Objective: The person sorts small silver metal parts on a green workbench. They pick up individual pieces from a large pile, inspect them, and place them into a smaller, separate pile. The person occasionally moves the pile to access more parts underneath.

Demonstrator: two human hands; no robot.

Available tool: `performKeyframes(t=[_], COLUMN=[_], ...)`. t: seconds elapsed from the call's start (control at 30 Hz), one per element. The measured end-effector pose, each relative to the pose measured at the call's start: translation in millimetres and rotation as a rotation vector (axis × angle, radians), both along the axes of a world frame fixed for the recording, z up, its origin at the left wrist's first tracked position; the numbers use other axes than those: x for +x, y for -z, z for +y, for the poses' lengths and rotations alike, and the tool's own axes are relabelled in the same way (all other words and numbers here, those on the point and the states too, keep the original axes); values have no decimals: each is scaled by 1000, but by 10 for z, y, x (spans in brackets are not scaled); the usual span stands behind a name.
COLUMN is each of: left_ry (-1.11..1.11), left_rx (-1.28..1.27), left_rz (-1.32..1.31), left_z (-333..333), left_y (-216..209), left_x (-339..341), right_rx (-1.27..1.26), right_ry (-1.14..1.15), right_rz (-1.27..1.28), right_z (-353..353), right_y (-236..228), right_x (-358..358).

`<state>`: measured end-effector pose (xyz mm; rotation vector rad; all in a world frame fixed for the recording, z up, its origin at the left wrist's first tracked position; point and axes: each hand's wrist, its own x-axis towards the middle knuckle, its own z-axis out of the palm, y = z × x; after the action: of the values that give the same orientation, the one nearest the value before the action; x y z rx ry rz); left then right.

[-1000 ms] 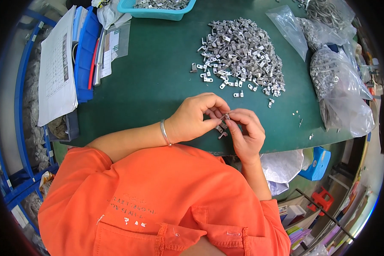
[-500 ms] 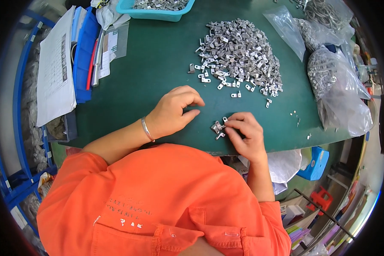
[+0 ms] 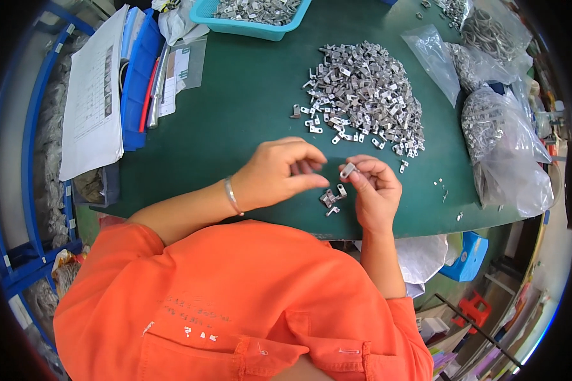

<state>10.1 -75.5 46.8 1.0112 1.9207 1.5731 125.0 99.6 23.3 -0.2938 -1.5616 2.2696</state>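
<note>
Between the thumb and fingers of my right hand (image 3: 377,197) is a small grey metal bracket (image 3: 347,169), held up off the table with its holed tab showing. My left hand (image 3: 276,173) hovers just to its left, fingers curled and apart from the thumb, with nothing between them. Below and between the hands lie several loose metal brackets (image 3: 328,198) on the green table (image 3: 248,95). Farther off spreads a large heap of the same kind of brackets (image 3: 365,92), with a few strays along its near edge.
A turquoise basket (image 3: 251,28) of metal pieces stands at the far edge. On the right are clear plastic bags (image 3: 511,159) of metal parts and a flat bag (image 3: 431,60). At the left, papers (image 3: 95,108) lean by a blue holder (image 3: 135,89) with pens.
My right hand has lifted a bracket from the small group and turned it upward. The left hand has moved right, closer to it. The whole view has shifted slightly.
</note>
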Motion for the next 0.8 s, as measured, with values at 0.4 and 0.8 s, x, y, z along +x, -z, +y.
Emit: performKeyframes(t=[0.4,0.8], left_ry=[77,283], left_rx=[80,-7], left_rz=[206,596], left_z=[136,37], left_y=[42,293], left_x=[68,153], right_rx=[90,1466], right_ry=[6,257], right_rz=[10,-207], right_z=[-92,210], right_y=[-87,62], right_x=[109,-364])
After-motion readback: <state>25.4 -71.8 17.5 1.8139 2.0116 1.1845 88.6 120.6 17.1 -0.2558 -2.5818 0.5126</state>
